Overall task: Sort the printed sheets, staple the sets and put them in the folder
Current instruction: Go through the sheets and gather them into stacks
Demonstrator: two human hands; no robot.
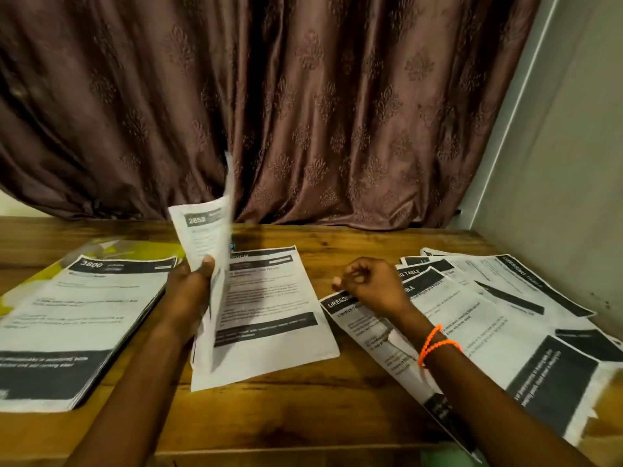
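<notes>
From the head view we judge ourselves mid-sort: one stack (pixel 77 318) lies at the left on the yellow folder (pixel 111 248), a single sheet (pixel 269 315) in the middle, loose sheets (pixel 488 315) fanned at the right; no stapler shows. Our left hand (pixel 188 291) grips an upright bundle of sheets (pixel 209 251), thumb pressed on the front. Our right hand (pixel 371 288) hovers over the fan, fingers curled, holding nothing.

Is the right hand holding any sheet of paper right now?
No, the right hand hovers curled and empty over the spread sheets, while the left hand grips raised sheets.
</notes>
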